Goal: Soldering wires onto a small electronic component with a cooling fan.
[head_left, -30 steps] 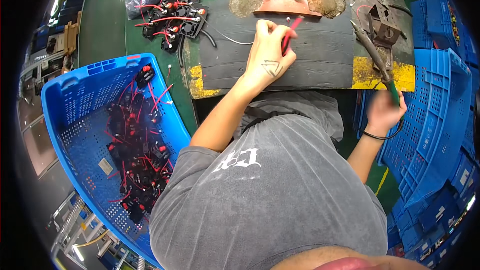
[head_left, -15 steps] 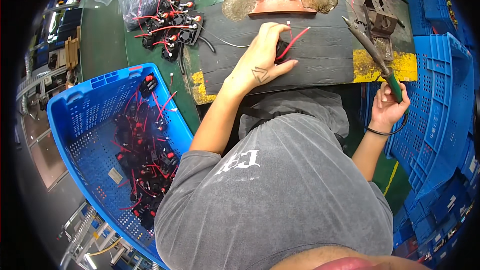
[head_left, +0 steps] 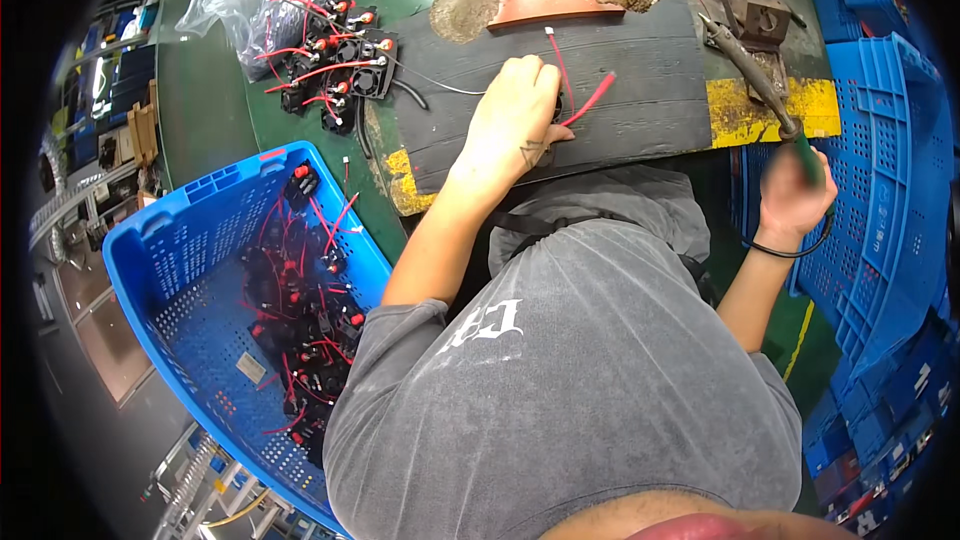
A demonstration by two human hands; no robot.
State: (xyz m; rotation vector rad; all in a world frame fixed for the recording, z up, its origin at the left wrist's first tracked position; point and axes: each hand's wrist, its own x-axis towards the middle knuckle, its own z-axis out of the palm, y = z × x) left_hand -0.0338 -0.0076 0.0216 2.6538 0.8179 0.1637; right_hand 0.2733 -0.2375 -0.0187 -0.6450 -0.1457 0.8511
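Observation:
My left hand is closed over a small black fan on the dark board, with the fan mostly hidden under my fingers. A thick red wire sticks out from it to the right, and a thin red wire with a white plug points away from me. In my right hand, fingers wrapped round the green handle, is a soldering iron. Its tip points up and left, over the bench's right side.
Several black fans with red wires lie left of the board, beside a clear plastic bag. A blue crate holding more fans stands at left; other blue crates stack at right. A metal stand and round crusted fixture stand behind.
My left hand has turned and its fingers have drawn in over the fan; more of the thin wire shows. My right hand and the soldering iron have shifted slightly right and toward me.

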